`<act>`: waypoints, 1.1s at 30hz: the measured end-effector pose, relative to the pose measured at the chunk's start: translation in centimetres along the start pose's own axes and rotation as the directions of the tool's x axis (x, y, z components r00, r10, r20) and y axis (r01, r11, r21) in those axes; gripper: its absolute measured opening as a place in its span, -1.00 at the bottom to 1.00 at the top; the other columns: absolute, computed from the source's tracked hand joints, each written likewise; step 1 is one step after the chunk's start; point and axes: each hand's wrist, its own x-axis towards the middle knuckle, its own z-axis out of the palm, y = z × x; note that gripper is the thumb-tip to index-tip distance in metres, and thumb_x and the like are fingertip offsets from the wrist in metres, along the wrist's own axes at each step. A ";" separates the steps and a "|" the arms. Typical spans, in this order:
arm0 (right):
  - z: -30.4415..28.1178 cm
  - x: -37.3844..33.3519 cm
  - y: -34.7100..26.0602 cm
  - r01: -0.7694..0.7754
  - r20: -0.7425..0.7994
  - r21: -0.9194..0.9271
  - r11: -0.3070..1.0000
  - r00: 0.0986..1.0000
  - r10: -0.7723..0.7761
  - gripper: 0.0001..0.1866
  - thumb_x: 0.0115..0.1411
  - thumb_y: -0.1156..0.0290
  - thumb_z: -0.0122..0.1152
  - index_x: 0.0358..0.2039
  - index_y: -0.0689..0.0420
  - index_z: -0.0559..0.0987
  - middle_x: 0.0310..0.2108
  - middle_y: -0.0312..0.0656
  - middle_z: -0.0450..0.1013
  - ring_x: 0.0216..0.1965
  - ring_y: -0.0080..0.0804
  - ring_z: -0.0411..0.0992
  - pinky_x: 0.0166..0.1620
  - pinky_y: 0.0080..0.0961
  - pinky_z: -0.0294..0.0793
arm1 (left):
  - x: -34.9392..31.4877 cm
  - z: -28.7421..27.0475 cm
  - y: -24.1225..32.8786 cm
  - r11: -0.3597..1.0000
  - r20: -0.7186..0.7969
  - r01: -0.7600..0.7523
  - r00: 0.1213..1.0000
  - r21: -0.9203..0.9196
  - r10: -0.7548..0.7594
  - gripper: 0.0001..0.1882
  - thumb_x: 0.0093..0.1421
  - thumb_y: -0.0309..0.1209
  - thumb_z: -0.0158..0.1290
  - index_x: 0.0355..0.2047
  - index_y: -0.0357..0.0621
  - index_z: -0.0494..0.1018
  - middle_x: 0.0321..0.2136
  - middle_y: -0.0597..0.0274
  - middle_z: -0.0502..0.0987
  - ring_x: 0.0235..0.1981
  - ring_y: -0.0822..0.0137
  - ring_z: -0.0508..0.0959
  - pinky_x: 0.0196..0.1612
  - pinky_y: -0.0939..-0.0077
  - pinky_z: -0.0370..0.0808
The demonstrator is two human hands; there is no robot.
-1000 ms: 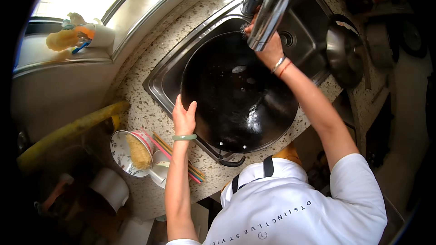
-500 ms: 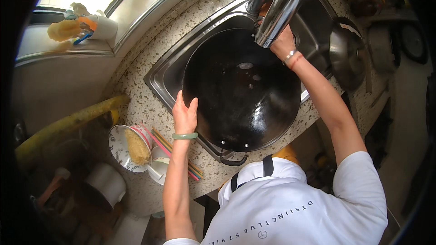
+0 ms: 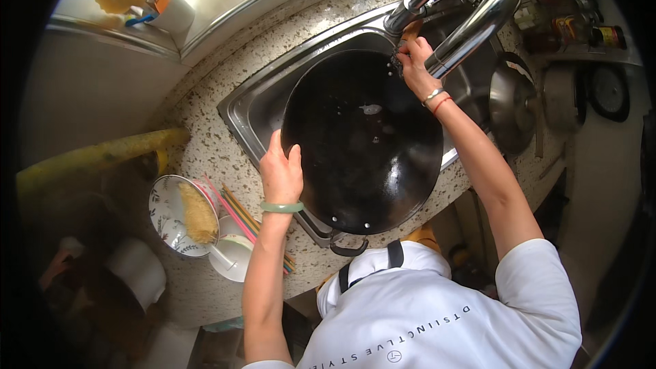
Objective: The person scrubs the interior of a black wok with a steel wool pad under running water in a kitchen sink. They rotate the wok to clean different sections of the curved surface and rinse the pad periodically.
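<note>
- At the left rim of the wok (image 3: 362, 157): left hand (image 3: 281, 169) grasping the edge
- At its far-right rim: right hand (image 3: 419, 68), grip cannot be told
- Beneath it: steel sink (image 3: 249, 107)

The wok (image 3: 362, 178) is black, with silvery rivets (image 3: 367, 225) and whitish glints on its inside. The sink (image 3: 258, 108) is silver-grey, the tap (image 3: 476, 33) bright chrome. Brown flecks speckle the cream table (image 3: 212, 130). The bowl (image 3: 166, 208) is white inside with a grey leafy pattern; the loofah (image 3: 198, 213) is straw yellow. Pink, yellow and green mark the sticks (image 3: 238, 217). The person's shirt (image 3: 437, 307) is white with dark lettering, the strap (image 3: 395, 254) black, the bangle (image 3: 282, 207) pale green, the bracelet (image 3: 433, 95) silver, the cord (image 3: 443, 103) red. The pipe (image 3: 102, 156) is mottled yellow.
</note>
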 end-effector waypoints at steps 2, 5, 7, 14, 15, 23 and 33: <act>0.3 1.2 -0.6 0.082 0.058 -0.064 0.995 0.995 -0.078 -0.90 0.00 0.60 0.26 -0.44 0.19 0.52 -0.37 -0.06 0.38 -0.26 -0.05 0.40 -0.20 -0.18 0.41 | -0.1 0.1 0.2 1.000 0.029 0.022 0.999 0.010 -0.022 -0.61 0.19 -0.55 0.08 0.05 -0.30 0.38 -0.35 -0.24 0.57 -0.30 -0.21 0.58 -0.21 0.10 0.51; 1.9 2.7 -1.7 0.150 0.109 -0.337 0.929 0.987 -0.120 -0.91 0.00 0.58 0.25 -0.46 0.19 0.51 -0.37 -0.06 0.37 -0.26 -0.02 0.39 -0.20 -0.18 0.40 | 0.2 0.1 -0.4 0.984 -0.073 -0.177 0.981 0.034 0.179 -0.59 0.19 -0.54 0.10 0.06 -0.32 0.38 -0.49 -0.19 0.53 -0.45 -0.17 0.54 -0.35 0.05 0.45; 1.4 2.1 0.4 0.133 -0.030 0.035 0.991 0.991 -0.132 -0.91 0.00 0.58 0.26 -0.47 0.18 0.51 -0.37 -0.07 0.37 -0.26 -0.03 0.39 -0.21 -0.18 0.41 | 0.2 -0.4 0.8 0.989 -0.030 -0.085 0.996 0.123 0.089 -0.59 0.20 -0.53 0.10 0.06 -0.33 0.37 -0.51 -0.20 0.52 -0.46 -0.17 0.54 -0.36 0.05 0.44; -5.3 0.6 1.0 0.150 -0.034 -0.124 0.981 0.987 -0.155 -0.89 0.07 0.52 0.33 -0.35 0.16 0.60 -0.31 -0.14 0.43 -0.23 -0.14 0.42 -0.14 -0.28 0.42 | 0.3 -1.0 1.4 0.996 0.022 -0.004 1.000 0.089 0.002 -0.59 0.20 -0.54 0.08 0.07 -0.32 0.36 -0.45 -0.23 0.54 -0.37 -0.23 0.55 -0.28 0.06 0.48; -5.1 0.9 -0.3 0.179 -0.040 -0.095 0.979 0.982 -0.184 -0.88 0.07 0.51 0.34 -0.34 0.15 0.60 -0.29 -0.14 0.44 -0.21 -0.16 0.42 -0.13 -0.30 0.41 | 0.4 -0.9 0.9 0.996 0.008 -0.037 0.999 0.077 0.037 -0.59 0.20 -0.54 0.08 0.07 -0.32 0.36 -0.45 -0.23 0.54 -0.38 -0.23 0.55 -0.28 0.06 0.47; 0.2 0.4 0.2 -0.181 0.073 0.093 0.979 0.982 0.175 -0.82 0.16 0.28 0.25 -0.26 0.04 0.53 -0.32 -0.12 0.55 -0.23 -0.07 0.54 -0.19 -0.27 0.49 | 0.5 -1.0 1.6 0.995 -0.002 -0.050 0.999 0.088 0.051 -0.59 0.20 -0.54 0.09 0.06 -0.33 0.37 -0.52 -0.19 0.49 -0.49 -0.16 0.51 -0.38 0.09 0.42; -0.1 0.6 -0.2 0.125 0.057 -0.179 0.976 0.992 -0.116 -0.92 0.19 0.40 0.17 -0.33 0.10 0.49 -0.30 -0.13 0.42 -0.21 -0.02 0.43 -0.16 -0.14 0.45 | 0.4 -1.1 2.2 0.991 0.020 -0.044 0.999 0.127 0.042 -0.59 0.19 -0.57 0.09 0.06 -0.33 0.36 -0.48 -0.21 0.52 -0.42 -0.21 0.54 -0.33 0.05 0.45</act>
